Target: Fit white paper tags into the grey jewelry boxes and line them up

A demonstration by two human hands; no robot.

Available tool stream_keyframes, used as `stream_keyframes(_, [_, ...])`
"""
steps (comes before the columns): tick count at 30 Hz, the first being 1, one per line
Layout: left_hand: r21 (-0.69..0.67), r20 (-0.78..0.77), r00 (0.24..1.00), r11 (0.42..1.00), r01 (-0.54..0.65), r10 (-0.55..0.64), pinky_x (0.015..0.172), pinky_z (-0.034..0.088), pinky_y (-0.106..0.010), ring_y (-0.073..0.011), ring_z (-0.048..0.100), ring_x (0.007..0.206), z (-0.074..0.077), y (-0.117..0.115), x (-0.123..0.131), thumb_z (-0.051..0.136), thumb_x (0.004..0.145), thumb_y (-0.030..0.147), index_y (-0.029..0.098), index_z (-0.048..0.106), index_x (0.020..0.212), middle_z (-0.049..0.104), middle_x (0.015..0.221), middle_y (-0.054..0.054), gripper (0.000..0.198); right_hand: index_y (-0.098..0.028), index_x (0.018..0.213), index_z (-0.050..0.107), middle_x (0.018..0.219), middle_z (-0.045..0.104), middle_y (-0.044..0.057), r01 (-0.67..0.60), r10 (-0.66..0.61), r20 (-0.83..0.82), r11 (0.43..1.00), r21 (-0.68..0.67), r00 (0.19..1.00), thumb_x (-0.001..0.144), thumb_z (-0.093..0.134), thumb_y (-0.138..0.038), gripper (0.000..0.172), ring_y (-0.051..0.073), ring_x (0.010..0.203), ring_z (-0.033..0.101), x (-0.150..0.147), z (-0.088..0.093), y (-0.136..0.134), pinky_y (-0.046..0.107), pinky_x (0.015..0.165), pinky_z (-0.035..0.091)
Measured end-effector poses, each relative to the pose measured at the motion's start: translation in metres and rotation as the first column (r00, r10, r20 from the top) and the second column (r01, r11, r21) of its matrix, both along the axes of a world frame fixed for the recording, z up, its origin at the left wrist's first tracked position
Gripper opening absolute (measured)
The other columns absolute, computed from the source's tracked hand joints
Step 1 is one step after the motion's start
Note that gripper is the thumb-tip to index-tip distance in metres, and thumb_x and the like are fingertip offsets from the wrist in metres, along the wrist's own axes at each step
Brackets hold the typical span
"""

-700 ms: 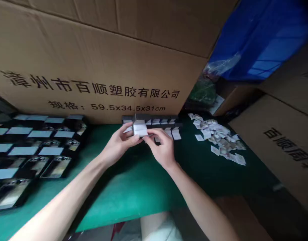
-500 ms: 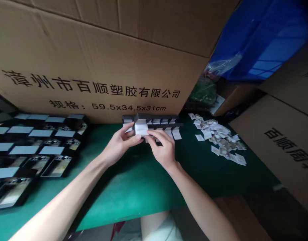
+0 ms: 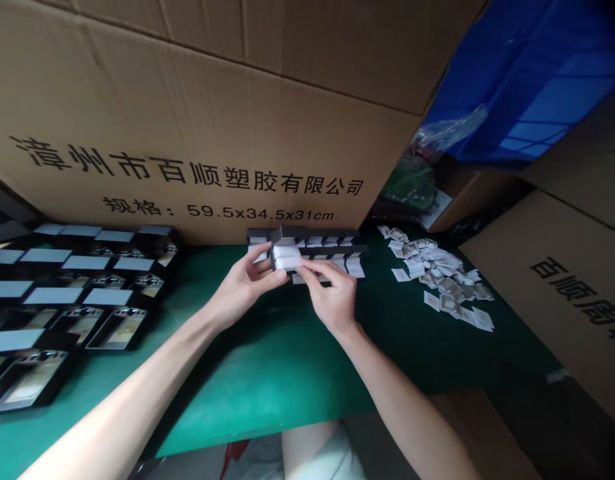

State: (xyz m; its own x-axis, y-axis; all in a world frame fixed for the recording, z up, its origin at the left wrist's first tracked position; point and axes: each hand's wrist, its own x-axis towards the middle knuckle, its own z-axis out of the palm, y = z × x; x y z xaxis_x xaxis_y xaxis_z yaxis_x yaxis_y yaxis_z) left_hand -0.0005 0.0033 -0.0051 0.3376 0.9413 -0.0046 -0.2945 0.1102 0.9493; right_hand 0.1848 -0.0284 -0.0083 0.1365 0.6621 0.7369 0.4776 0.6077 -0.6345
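Observation:
My left hand (image 3: 243, 283) is wrapped around a small black box (image 3: 289, 233) with its lid up, its thumb along the front and its fingers at the left side. White padding (image 3: 286, 257) with a slit across it fills the box. At the padding's lower right corner, my right hand (image 3: 335, 293) pinches with thumb and forefinger; whether it grips the padding or the box edge is hard to tell. Just behind, rows of similar small black boxes (image 3: 356, 257) with white insides stand with lids up, partly hidden by my hands.
On the green table (image 3: 227, 393), larger black open boxes (image 3: 120, 328) with pale lid linings fill the left. A heap of small white packets (image 3: 432, 267) lies to the right. A big cardboard carton (image 3: 212, 120) walls the back, another carton (image 3: 547, 247) the right side.
The view has shifted slightly. Both hands stay at the small box, which appears tilted a little more, and my right fingertips remain at its right corner.

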Motion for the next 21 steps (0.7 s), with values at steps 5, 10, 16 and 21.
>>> stream_keyframes(5, [-0.016, 0.027, 1.000, 1.000, 0.005, -0.004, 0.114, 0.053, -0.051, -0.0318, 0.066, 0.131, 0.000, -0.001, 0.001, 0.092, 0.076, 0.034, 0.020, 0.053, 0.145, 0.073, 0.133, -0.015, 0.081, -0.021, 0.098, 0.081, 0.095, 0.082, 0.006, -0.028, 0.021, 0.086, 0.996, 0.079, 0.996, 0.094, 0.071, -0.016, 0.011, 0.018, 0.084, 0.076, 0.001, -0.002, 0.001, 0.032, 0.080, 0.064])
stream_keyframes(10, [-0.093, 0.149, 0.987, 0.995, -0.043, 0.056, 0.107, 0.059, -0.050, -0.0303, 0.071, 0.123, 0.001, 0.000, 0.004, 0.093, 0.074, 0.038, 0.023, 0.068, 0.132, 0.078, 0.123, -0.009, 0.065, -0.021, 0.100, 0.078, 0.096, 0.081, 0.006, -0.018, 0.012, 0.097, 0.998, 0.053, 0.995, 0.097, 0.068, -0.018, 0.011, 0.019, 0.089, 0.075, 0.003, -0.003, 0.002, 0.031, 0.078, 0.064])
stream_keyframes(16, [-0.163, 0.164, 0.980, 0.983, -0.087, 0.114, 0.099, 0.065, -0.041, -0.0235, 0.076, 0.108, 0.010, -0.004, 0.006, 0.092, 0.073, 0.019, 0.019, 0.071, 0.123, 0.080, 0.113, -0.007, 0.054, -0.021, 0.100, 0.076, 0.095, 0.079, 0.006, -0.033, 0.029, 0.079, 0.998, 0.044, 0.996, 0.098, 0.064, -0.017, 0.012, 0.017, 0.086, 0.073, 0.003, -0.002, 0.002, 0.030, 0.077, 0.062])
stream_keyframes(21, [-0.156, 0.132, 0.983, 0.982, -0.106, 0.127, 0.092, 0.067, -0.035, -0.0207, 0.077, 0.100, 0.018, -0.006, 0.009, 0.085, 0.080, 0.016, 0.015, 0.068, 0.125, 0.079, 0.112, -0.009, 0.049, -0.020, 0.106, 0.075, 0.097, 0.076, 0.007, -0.035, 0.031, 0.087, 0.998, 0.047, 0.996, 0.099, 0.063, -0.018, 0.014, 0.016, 0.086, 0.071, 0.001, 0.001, -0.001, 0.028, 0.073, 0.061])
